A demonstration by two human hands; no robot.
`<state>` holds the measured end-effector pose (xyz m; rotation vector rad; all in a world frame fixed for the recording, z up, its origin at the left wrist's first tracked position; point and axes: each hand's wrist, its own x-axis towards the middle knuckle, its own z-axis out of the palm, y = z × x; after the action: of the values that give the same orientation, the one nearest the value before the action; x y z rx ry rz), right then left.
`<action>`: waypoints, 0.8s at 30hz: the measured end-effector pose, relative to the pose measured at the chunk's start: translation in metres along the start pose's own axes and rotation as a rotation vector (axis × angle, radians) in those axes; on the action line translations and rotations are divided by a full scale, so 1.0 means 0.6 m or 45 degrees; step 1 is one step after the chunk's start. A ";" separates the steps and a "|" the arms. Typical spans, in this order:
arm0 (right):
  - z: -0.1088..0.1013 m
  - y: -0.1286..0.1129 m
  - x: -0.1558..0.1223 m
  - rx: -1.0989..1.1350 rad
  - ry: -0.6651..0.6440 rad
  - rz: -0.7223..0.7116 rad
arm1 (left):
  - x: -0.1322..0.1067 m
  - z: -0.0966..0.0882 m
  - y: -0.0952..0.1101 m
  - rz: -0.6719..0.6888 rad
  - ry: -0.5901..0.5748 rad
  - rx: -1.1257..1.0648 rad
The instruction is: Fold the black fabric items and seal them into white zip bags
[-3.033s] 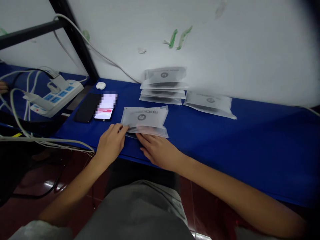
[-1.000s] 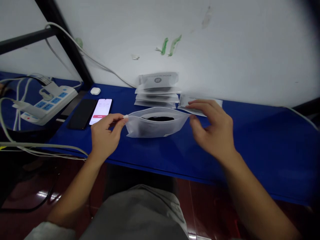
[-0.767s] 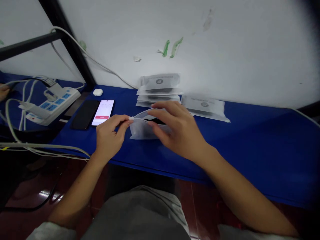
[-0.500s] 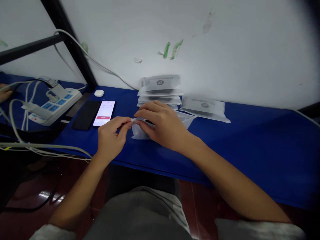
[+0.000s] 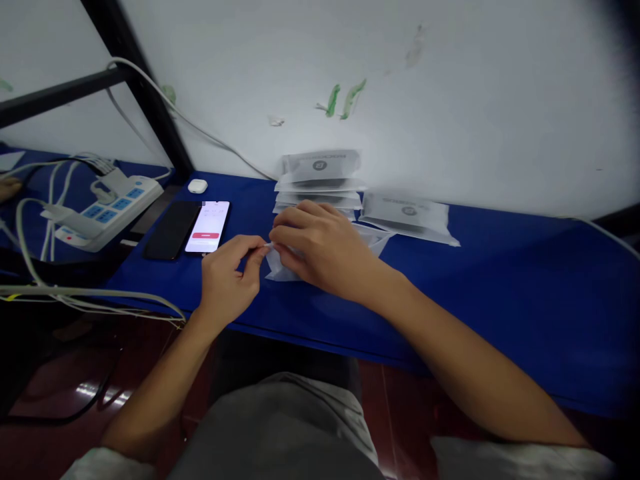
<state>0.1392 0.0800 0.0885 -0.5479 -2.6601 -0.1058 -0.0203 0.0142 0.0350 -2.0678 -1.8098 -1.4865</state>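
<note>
A translucent, frosted plastic bag [image 5: 283, 269] lies on the blue table in front of me. My left hand [image 5: 233, 277] pinches the bag's left end between thumb and fingers. Bent over the bag, my right hand [image 5: 325, 250] grips its edge close to the left fingertips and hides much of it. Behind the right hand is a stack of similar frosted bags [image 5: 320, 170] with dark printing and a round logo. One more printed bag [image 5: 407, 217] rests to the right of the stack.
On the left lie a dark phone [image 5: 171, 230], a phone with a lit screen [image 5: 209, 227] and a small white case [image 5: 197, 186]. Farther left, a power strip [image 5: 110, 213] holds several plugs and cables. A black metal frame [image 5: 150, 93] stands there; part of another person's hand [image 5: 9, 189] shows at the edge.
Both hands keep hold of the bag. My left hand has shifted slightly right, and the right fingers have closed down over the bag's edge, where a gap showed before.
</note>
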 end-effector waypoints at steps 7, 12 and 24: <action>-0.015 0.019 -0.029 -0.025 -0.030 0.097 | 0.000 -0.006 -0.011 0.013 -0.004 -0.008; -0.017 0.023 -0.041 0.070 -0.034 0.188 | 0.001 -0.003 -0.015 0.035 -0.083 -0.083; -0.012 0.018 -0.042 0.187 -0.010 0.143 | 0.006 0.000 -0.002 0.200 -0.029 -0.052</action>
<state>0.1675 0.0797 0.0845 -0.6485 -2.6113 0.1234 -0.0215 0.0172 0.0367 -2.1968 -1.5944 -1.4766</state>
